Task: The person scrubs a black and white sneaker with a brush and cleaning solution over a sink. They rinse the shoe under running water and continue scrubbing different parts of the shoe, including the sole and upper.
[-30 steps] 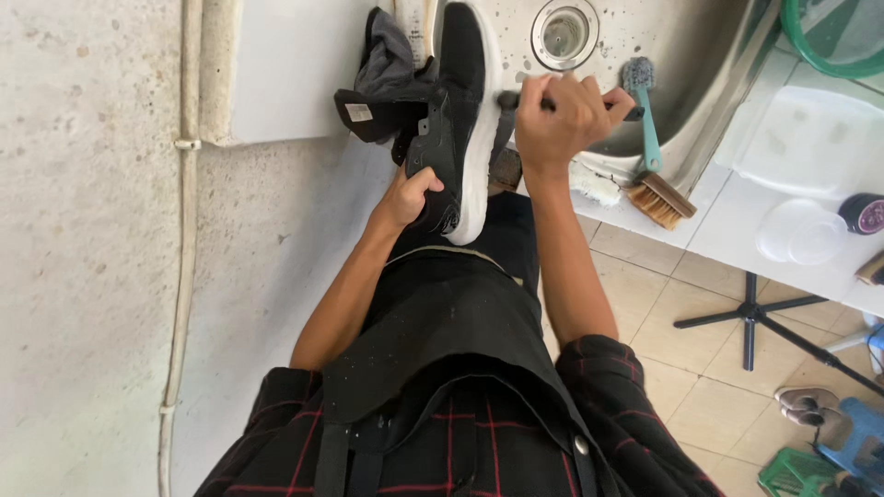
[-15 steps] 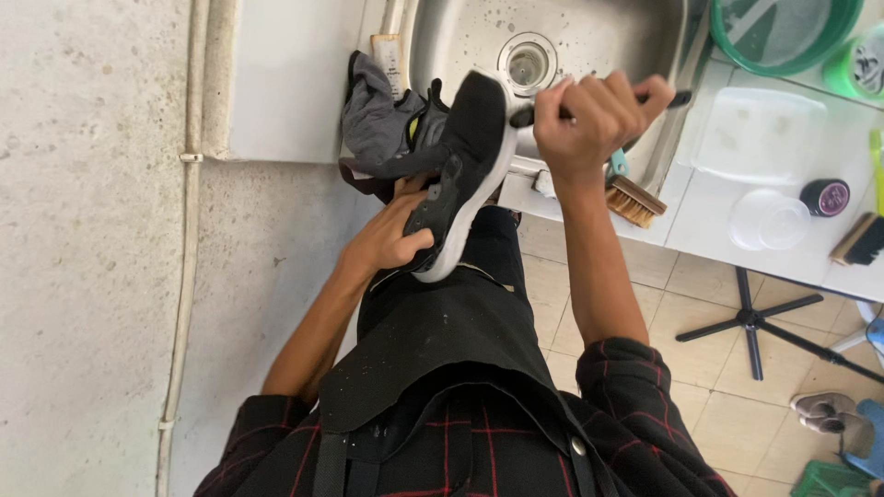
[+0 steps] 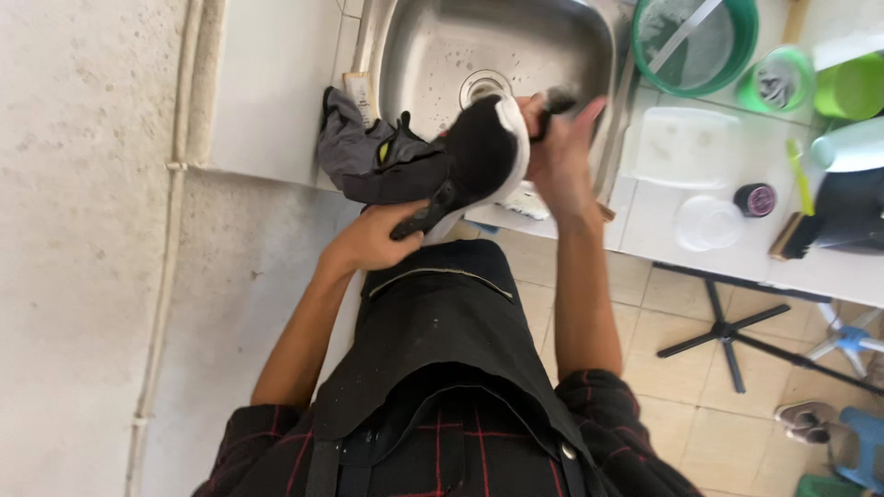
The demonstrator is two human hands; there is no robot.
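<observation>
My left hand (image 3: 382,239) grips the heel end of a black shoe with a white sole (image 3: 474,156), holding it over the front rim of a steel sink (image 3: 433,55). Blurred with motion, my right hand (image 3: 557,152) is closed on a small dark brush (image 3: 555,99) pressed against the toe of the shoe. A second dark grey shoe (image 3: 359,152) lies on the sink's front left edge, partly under the held shoe.
On the white counter (image 3: 663,216) to the right sit a green basin (image 3: 695,41), green cups (image 3: 852,83), a clear lid (image 3: 704,221), a small dark jar (image 3: 755,198) and a brush (image 3: 796,235). A black tripod base (image 3: 727,331) stands on the tiled floor.
The view has shifted so the sink sits lower in frame. The shoe has tipped sideways over the sink rim, and my right hand has moved down against its toe with the brush.
</observation>
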